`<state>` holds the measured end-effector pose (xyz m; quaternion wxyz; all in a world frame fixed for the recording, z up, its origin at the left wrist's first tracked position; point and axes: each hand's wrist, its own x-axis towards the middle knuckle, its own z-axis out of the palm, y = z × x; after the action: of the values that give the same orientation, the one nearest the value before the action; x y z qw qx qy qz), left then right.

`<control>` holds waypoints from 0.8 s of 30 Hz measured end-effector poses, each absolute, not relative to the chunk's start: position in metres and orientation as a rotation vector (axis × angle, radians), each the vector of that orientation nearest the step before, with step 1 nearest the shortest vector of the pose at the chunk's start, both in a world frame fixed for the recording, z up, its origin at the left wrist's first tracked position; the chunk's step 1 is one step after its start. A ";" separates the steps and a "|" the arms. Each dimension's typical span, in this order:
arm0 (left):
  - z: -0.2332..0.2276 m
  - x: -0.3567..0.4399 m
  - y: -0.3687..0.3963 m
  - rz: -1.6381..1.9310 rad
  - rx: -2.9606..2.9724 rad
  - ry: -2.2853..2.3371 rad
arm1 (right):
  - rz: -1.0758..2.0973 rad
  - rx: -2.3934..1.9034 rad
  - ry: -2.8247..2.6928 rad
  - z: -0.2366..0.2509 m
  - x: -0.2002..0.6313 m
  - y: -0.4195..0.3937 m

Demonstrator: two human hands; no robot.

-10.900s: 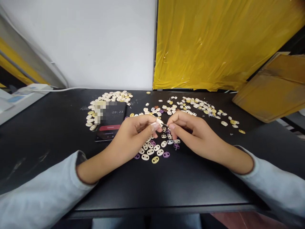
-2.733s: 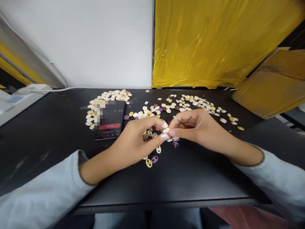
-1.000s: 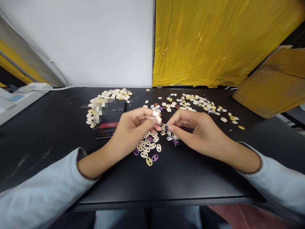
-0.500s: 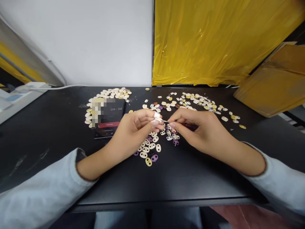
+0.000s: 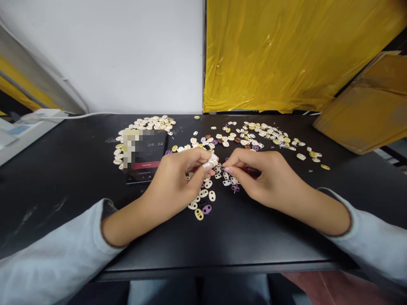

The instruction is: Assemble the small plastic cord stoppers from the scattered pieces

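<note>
My left hand (image 5: 178, 180) pinches a small white oval bead (image 5: 212, 160) between thumb and fingertips above the black table (image 5: 222, 237). My right hand (image 5: 263, 178) is closed close beside it, fingertips almost touching the bead; a thin needle-like tool seen earlier is hidden now. Under both hands lies a loose cluster of white, yellow and purple beads (image 5: 203, 201). A yellow bead (image 5: 199, 214) and a purple one (image 5: 207, 209) sit nearest me.
A phone (image 5: 143, 157) showing a timer lies left of my hands, ringed by a pile of white beads (image 5: 149, 123). More beads (image 5: 270, 137) are scattered at the back right. A yellow plastic sheet (image 5: 286, 55) and a cardboard box (image 5: 369, 110) stand behind.
Both hands have drawn closer together and dropped slightly toward the table. The thin tool visible between the fingertips half a second ago no longer shows.
</note>
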<state>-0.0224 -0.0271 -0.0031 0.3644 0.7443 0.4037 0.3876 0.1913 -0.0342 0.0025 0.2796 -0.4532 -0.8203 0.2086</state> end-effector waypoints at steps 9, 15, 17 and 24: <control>0.004 -0.017 -0.026 0.994 1.643 0.883 | 0.922 -1.011 -1.988 0.005 0.184 -0.030; 0.000 -0.015 -0.021 0.951 1.601 0.946 | 0.857 -1.134 -2.109 0.003 0.189 -0.027; -0.001 -0.016 -0.020 0.954 1.674 0.987 | 0.790 -1.195 -2.147 0.003 0.193 -0.024; -0.010 -0.018 -0.013 0.869 2.382 0.981 | 0.596 -1.361 -2.112 0.006 0.210 -0.006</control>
<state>-0.0178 -0.0134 -0.0096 0.2099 0.8566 0.3526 0.3127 0.2105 -0.0063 0.0061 0.2761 -0.5065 -0.7861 0.2219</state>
